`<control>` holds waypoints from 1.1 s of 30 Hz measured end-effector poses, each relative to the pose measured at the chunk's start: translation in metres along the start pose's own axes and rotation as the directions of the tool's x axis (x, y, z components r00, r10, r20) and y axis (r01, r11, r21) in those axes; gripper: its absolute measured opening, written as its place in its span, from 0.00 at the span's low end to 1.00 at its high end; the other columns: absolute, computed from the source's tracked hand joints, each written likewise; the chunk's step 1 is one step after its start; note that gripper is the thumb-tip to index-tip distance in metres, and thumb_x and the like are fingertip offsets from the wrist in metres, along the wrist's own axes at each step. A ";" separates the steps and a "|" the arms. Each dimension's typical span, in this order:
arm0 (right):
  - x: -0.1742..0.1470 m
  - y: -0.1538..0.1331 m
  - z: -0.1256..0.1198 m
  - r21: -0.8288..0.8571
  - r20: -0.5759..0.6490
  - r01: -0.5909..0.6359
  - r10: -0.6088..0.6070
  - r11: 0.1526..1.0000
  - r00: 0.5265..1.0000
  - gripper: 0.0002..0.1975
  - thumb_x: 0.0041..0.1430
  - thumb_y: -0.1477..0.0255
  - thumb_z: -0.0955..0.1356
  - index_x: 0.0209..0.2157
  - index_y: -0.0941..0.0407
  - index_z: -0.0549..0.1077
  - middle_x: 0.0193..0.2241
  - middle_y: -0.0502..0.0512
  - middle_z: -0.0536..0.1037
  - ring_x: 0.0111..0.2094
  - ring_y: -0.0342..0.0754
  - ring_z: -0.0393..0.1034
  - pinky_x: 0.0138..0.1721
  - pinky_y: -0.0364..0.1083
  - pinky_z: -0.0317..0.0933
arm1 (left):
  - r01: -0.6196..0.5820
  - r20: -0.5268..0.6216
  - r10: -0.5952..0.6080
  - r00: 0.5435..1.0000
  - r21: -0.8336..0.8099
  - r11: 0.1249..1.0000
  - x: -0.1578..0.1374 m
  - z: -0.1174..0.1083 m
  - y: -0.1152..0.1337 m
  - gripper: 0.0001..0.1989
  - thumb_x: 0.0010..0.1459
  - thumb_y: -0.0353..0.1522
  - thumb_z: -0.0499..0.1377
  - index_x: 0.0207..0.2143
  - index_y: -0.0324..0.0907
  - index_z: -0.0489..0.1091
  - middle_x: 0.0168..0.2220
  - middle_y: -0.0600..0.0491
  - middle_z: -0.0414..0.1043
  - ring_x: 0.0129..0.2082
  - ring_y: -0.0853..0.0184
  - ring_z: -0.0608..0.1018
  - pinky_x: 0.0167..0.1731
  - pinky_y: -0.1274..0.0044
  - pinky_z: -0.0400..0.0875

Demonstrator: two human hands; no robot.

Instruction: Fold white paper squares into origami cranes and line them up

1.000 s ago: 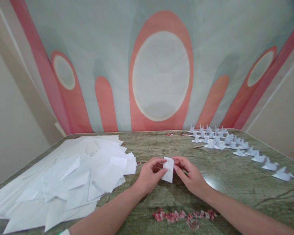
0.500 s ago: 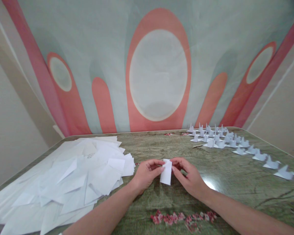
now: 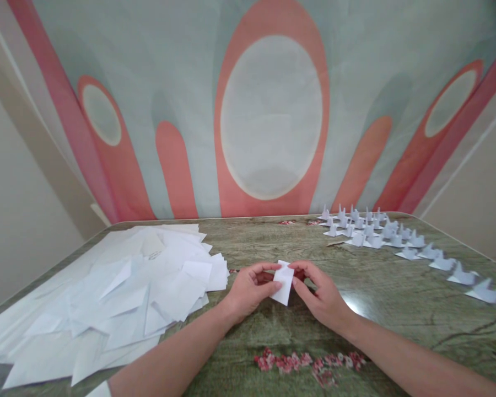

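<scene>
Fingers (image 3: 268, 267) nearly closed, pinching white paper (image 3: 284, 284)

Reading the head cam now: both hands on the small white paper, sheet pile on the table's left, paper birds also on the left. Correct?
Not quite: the paper birds stand on the table's right side, as the head view shows. The rest holds: both hands on the small white paper, sheet pile on the left.

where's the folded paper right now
Low centre in the head view, the folded paper is held between the left hand and right hand, right of the paper pile.
</scene>
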State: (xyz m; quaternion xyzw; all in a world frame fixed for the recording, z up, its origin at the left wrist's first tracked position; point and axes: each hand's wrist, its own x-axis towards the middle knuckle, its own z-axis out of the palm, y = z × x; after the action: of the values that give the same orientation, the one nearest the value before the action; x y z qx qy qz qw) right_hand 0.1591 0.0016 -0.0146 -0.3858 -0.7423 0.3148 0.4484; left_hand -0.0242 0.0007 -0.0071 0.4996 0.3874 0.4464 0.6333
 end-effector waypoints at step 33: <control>-0.001 -0.001 0.000 0.003 0.012 0.028 -0.028 1.000 1.000 0.09 0.57 0.72 0.62 0.41 0.55 0.65 0.29 0.51 0.70 0.29 0.44 0.65 0.33 0.44 0.62 | -0.029 -0.026 0.030 0.999 0.035 0.999 -0.001 0.002 0.002 0.23 0.41 0.34 0.67 0.42 0.38 0.71 0.36 0.48 0.74 0.33 0.66 0.74 0.35 0.76 0.67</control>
State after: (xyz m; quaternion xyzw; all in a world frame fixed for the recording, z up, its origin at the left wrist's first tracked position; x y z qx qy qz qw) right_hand 0.1591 0.0004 -0.0143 -0.3728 -0.7499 0.3121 0.4488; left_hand -0.0232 -0.0004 -0.0044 0.5100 0.3959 0.4554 0.6129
